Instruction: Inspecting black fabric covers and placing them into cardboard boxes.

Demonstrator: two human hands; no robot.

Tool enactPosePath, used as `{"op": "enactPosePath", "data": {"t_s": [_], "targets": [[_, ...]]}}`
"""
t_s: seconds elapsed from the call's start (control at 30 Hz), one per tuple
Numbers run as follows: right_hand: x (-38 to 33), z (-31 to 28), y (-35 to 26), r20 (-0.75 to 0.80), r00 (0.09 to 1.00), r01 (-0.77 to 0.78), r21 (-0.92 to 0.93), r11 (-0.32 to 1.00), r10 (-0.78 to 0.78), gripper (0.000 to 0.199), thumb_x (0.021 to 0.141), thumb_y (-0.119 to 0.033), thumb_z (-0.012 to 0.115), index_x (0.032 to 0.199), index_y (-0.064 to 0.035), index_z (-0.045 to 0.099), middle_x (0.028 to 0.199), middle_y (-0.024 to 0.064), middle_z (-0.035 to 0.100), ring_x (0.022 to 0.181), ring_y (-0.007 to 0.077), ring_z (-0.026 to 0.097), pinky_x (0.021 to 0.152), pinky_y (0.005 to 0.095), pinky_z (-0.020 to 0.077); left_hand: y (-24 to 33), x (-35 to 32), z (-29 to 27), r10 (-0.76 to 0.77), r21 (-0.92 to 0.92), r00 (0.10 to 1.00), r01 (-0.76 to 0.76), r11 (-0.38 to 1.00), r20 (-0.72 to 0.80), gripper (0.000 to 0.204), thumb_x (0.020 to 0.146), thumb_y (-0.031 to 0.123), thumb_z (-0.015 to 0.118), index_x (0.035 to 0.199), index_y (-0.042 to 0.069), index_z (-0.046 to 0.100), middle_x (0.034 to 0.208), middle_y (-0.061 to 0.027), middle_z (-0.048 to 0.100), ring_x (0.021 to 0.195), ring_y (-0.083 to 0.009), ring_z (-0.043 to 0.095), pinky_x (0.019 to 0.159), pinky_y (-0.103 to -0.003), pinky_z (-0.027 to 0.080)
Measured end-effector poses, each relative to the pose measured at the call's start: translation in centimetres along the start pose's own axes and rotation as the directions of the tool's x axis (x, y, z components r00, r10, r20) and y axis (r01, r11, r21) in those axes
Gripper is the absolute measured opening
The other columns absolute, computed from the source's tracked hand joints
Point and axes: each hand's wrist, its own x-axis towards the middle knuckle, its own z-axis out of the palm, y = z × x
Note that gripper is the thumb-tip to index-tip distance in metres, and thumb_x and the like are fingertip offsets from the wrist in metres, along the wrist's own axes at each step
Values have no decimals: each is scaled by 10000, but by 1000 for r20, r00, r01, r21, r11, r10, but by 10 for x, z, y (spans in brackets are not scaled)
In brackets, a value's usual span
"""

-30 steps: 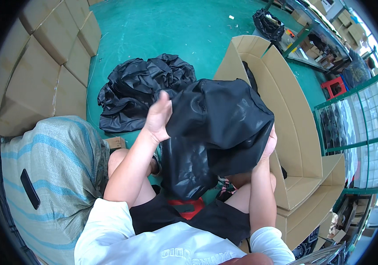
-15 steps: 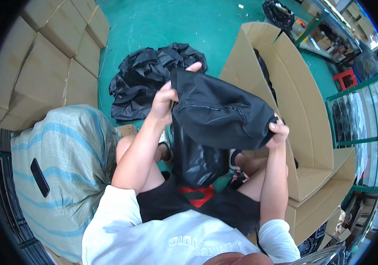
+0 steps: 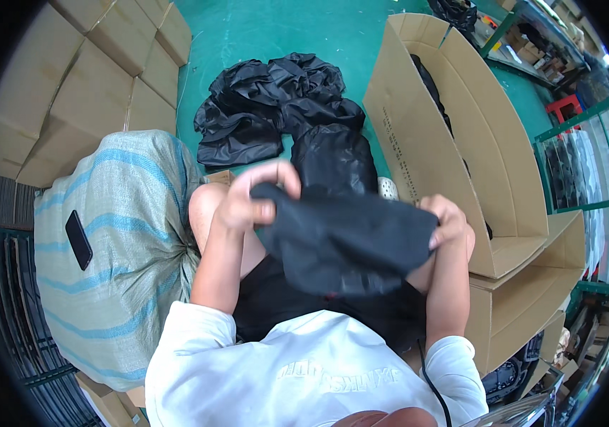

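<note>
On the green floor (image 3: 247, 28) a black heap (image 3: 247, 103) is left; the left hand (image 3: 242, 201) and right hand (image 3: 447, 219) pinch black cloth (image 3: 347, 238); the box (image 3: 408, 135) has some.

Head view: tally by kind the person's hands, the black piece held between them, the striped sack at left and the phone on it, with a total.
Left hand and right hand: 2
Black piece, held by both: 1
Striped sack: 1
Phone, lying on the sack: 1
Total: 5
</note>
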Motion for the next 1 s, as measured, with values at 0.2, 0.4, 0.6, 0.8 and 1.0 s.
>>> {"op": "enactPosePath", "data": {"t_s": [0.2,0.4,0.6,0.8,1.0], "targets": [[-9,18,22,149,961,-254,132,958,235,347,759,-147,817,962,90,664,911,127,685,846,211,645,767,316,489,-4,2,38,-171,-37,985,172,984,36,627,801,220,782,1303,-13,487,1234,-65,564,1124,-129,538,972,-269,403],[33,10,31,-700,535,-393,288,873,472,335,895,-111,656,1181,45,578,1063,89,673,904,151,643,858,302,516,-62,54,-35,-180,-206,934,120,971,-309,385,889,110,672,1236,30,528,1103,-70,657,906,-148,658,835,-266,523],[16,-120,93,-851,371,-527,137,839,372,173,949,-165,602,929,-2,658,816,22,664,713,88,583,671,251,470,-147,99,-137,-402,-179,813,359,916,-422,359,912,113,636,1251,39,543,1062,-60,660,932,-139,642,856,-264,514],[49,-189,134,-931,276,-510,69,857,238,250,954,-240,612,819,-33,646,742,-9,617,665,83,524,646,259,432,-198,135,-191,-333,-227,757,245,942,-562,348,894,112,652,1228,38,587,1060,-66,656,949,-153,618,878,-279,482],[50,-278,191,-962,242,-697,-84,713,123,288,906,-272,674,749,-31,655,666,-7,593,626,68,493,585,265,401,-246,170,-239,-379,-195,607,348,917,-699,270,877,100,648,1142,55,632,1002,-67,670,917,-158,623,853,-278,478]]}}
